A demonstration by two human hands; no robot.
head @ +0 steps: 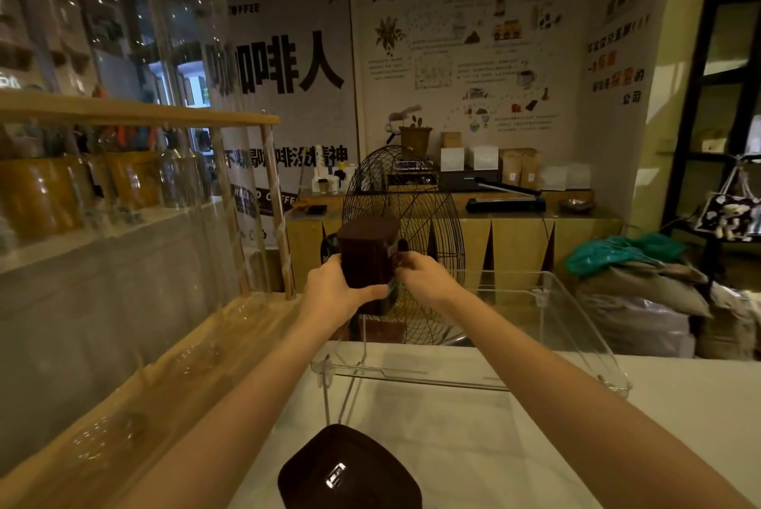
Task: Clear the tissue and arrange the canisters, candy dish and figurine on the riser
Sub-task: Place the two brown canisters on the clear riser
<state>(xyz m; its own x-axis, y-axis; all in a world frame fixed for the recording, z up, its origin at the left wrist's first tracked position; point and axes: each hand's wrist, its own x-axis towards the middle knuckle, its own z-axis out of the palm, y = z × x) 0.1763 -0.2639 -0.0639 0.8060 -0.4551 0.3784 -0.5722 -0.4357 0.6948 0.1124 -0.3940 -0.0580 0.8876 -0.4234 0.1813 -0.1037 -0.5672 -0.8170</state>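
A dark brown square canister (366, 253) is held upright between both hands over the far left part of a clear acrylic riser (576, 344). My left hand (335, 288) wraps its left side and bottom front. My right hand (420, 276) grips its right side. A second dark brown canister (350, 469), seen from above with a white logo on its lid, stands on the white counter (473, 446) close to me, in front of the riser. No tissue, candy dish or figurine shows.
A wooden shelf with tall glass jars (123, 179) and a wooden ledge (164, 385) run along the left. Beyond the counter stands a black wire fan (407, 245), with filled sacks (642, 294) on the right and a back counter (514, 216).
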